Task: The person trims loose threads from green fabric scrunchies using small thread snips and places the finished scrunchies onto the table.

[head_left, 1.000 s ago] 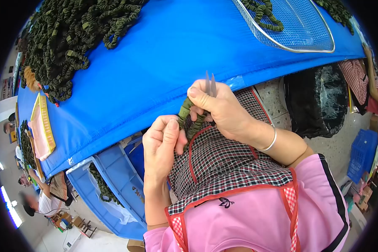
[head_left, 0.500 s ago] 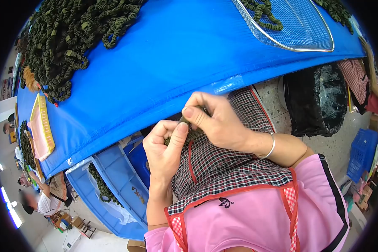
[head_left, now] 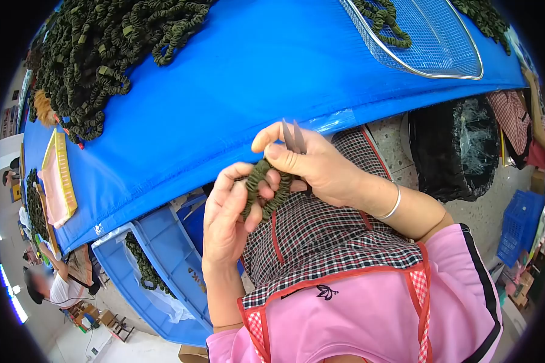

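Note:
A dark green gathered hair scrunchie (head_left: 255, 189) is between my hands, above my checked apron. My left hand (head_left: 225, 212) is closed on its left side, and some fingers pass through the ring. My right hand (head_left: 312, 163) pinches the top of the scrunchie between thumb and fingers. Two pointed metal blades of thread snips (head_left: 293, 137) stick up from that same hand; their handle is hidden in the palm.
A big heap of green scrunchies (head_left: 97, 54) lies on the blue-covered table (head_left: 242, 78). A wire basket (head_left: 427, 42) holds a few more. Near its left end stands a yellow basket (head_left: 66, 175). Below are a blue crate (head_left: 169, 254) and a black-covered stool (head_left: 451, 151). A co-worker (head_left: 57, 287) sits at far left.
My hands have opened out, so the scrunchie's ring now shows between them. The snips' blades have come into sight above my right hand.

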